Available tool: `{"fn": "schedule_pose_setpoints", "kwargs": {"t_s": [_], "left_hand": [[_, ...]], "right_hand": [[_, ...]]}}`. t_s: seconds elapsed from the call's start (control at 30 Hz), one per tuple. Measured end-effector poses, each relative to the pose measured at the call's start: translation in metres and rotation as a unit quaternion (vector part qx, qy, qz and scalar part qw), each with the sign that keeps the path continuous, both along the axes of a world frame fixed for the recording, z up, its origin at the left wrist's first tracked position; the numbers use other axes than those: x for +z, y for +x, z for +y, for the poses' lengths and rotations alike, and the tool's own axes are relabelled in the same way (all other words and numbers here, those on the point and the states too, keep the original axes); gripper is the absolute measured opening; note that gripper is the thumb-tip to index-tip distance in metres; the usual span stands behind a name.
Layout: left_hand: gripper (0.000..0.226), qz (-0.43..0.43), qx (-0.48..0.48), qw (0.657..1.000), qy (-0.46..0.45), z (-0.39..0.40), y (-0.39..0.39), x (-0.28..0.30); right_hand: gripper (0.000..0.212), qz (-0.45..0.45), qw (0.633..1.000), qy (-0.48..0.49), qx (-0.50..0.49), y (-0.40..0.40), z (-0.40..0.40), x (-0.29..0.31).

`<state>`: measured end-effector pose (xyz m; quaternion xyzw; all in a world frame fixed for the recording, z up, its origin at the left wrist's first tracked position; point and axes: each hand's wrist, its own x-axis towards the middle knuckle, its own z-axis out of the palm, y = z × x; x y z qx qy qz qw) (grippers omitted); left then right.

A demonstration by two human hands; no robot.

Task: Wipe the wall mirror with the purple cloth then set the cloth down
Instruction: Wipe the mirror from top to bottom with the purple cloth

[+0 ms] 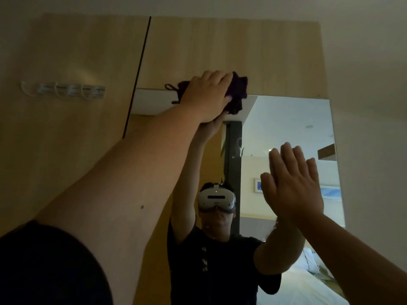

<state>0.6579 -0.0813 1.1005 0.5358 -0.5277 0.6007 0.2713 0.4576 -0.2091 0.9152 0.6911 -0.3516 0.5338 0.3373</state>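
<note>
Hook rail (pixel 63 90), at 9 o'clock, is fixed to the wooden wall panel (pixel 72 51). At 12 o'clock, the left hand (pixel 207 95) is closed over the bunched purple cloth (pixel 236 93), pressing it against the top edge of the wall mirror (pixel 286 128), where glass meets panel; a loose loop of the cloth trails toward 9 o'clock. At 3 o'clock, the right hand (pixel 290 183) is spread flat, fingers extended and together, holding nothing, palm toward the glass; contact with it cannot be judged.
</note>
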Motion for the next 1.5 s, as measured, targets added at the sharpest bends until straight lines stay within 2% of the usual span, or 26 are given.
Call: {"fn": "schedule_pose_setpoints", "kwargs": {"t_s": [0.07, 0.23, 0.37, 0.47, 0.57, 0.8, 0.93, 1.03, 1.13, 1.2, 1.4, 1.5], "left_hand": [[0.064, 0.012, 0.003, 0.999, 0.044, -0.015, 0.007, -0.01], [0.064, -0.023, -0.007, 0.998, 0.056, -0.019, 0.01, -0.051], [0.064, -0.047, -0.01, 0.995, 0.087, -0.015, 0.01, -0.12], [0.065, -0.092, -0.001, 0.992, 0.083, -0.015, 0.019, -0.182], [0.064, -0.095, -0.027, 0.993, 0.063, -0.014, 0.025, -0.224], [0.063, -0.078, -0.018, 0.992, 0.095, -0.011, 0.02, -0.283], [0.066, -0.111, -0.013, 0.986, 0.121, -0.008, 0.018, -0.333], [0.058, -0.138, -0.037, 0.984, 0.103, -0.008, 0.019, -0.351], [0.047, -0.162, -0.069, 0.983, 0.058, -0.011, 0.019, -0.335], [0.046, -0.141, -0.089, 0.986, 0.032, -0.016, 0.012, -0.303], [0.047, -0.038, -0.117, 0.986, -0.114, -0.035, -0.049, -0.123], [0.047, -0.021, -0.068, 0.99, -0.125, -0.039, -0.079, -0.047]], "right_hand": [[0.073, -0.002, 1.0, -0.008, 0.003, 0.001, -0.001, -0.001], [0.068, -0.004, 1.0, -0.017, 0.007, 0.001, 0.0, -0.002], [0.064, -0.011, 1.0, -0.014, 0.019, 0.0, 0.002, -0.003], [0.064, -0.011, 1.0, -0.017, 0.022, -0.001, 0.004, -0.003], [0.065, -0.012, 1.0, -0.016, 0.022, -0.001, 0.004, -0.002], [0.066, -0.015, 0.999, -0.011, 0.029, -0.002, 0.005, -0.001], [0.064, -0.005, 0.999, -0.001, 0.045, -0.005, 0.006, 0.0], [0.064, 0.002, 0.999, -0.011, 0.047, -0.018, 0.004, -0.001], [0.065, -0.013, 1.0, -0.011, -0.002, -0.045, -0.006, -0.005], [0.068, -0.021, 1.0, 0.02, -0.004, -0.059, -0.013, -0.006], [0.067, -0.012, 1.0, 0.015, -0.007, -0.062, -0.024, -0.008], [0.067, -0.011, 1.0, 0.009, -0.007, -0.062, -0.027, -0.009]]}}
